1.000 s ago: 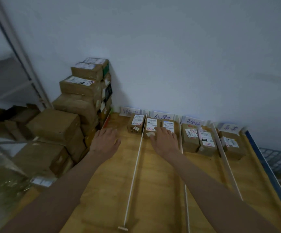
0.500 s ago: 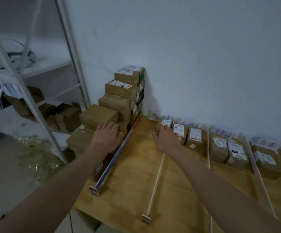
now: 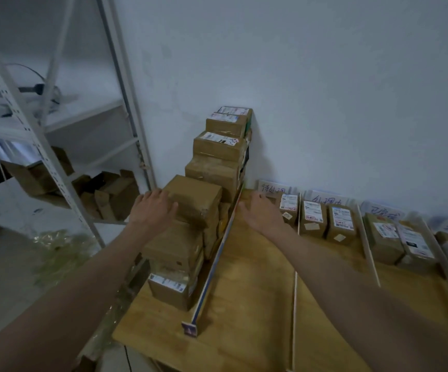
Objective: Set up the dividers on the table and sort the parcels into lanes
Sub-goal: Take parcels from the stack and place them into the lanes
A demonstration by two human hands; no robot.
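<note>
l grip (image 3: pixel 153 208) now on parcel (image 3: pixel 194 200), r grip (image 3: pixel 260 213) nearer

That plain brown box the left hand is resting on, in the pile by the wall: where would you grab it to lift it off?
Probably by its two opposite side faces, coming from above with both hands. The plain brown box sits flat on top of other boxes, with its top and near sides exposed. The left hand already rests on its left edge; the right hand could take the side nearest the blue-edged divider.

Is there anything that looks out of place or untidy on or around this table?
Mostly tidy. The sorted parcels stand in straight rows between the dividers. The stack of unsorted boxes at the table's left edge is uneven, stepped rather than squared. Crumpled clear plastic lies on the floor beside the shelf rack.
</note>
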